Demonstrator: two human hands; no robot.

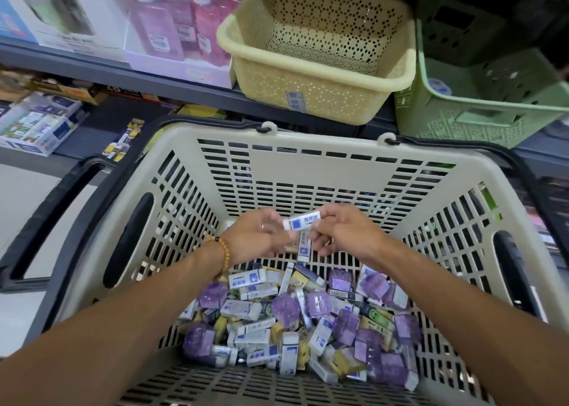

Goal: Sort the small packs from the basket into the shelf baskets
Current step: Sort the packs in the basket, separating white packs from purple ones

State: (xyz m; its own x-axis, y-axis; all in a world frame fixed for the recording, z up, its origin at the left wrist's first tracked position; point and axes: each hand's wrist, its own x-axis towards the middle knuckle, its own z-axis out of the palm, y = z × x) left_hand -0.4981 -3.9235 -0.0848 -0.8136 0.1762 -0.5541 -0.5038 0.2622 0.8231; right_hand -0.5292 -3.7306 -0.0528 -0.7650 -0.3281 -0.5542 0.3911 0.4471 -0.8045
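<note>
I saw my right hand (345,236) pinching a small white and blue pack (303,221) over the big shopping basket (311,159), and my left hand (255,236) had its fingers curled round more white packs (303,247) just under it. Lots of white, purple and yellow packs (295,322) lay in a heap on the basket floor. Up on the shelf (172,82) sat a yellow basket (314,51) with a green basket (486,88) beside it.

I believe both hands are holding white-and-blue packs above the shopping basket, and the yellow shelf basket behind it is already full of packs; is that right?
Not quite: the head view shows the yellow shelf basket with no packs visible inside. The rest holds: the left hand and right hand hold white-and-blue packs above the shopping basket.
</note>
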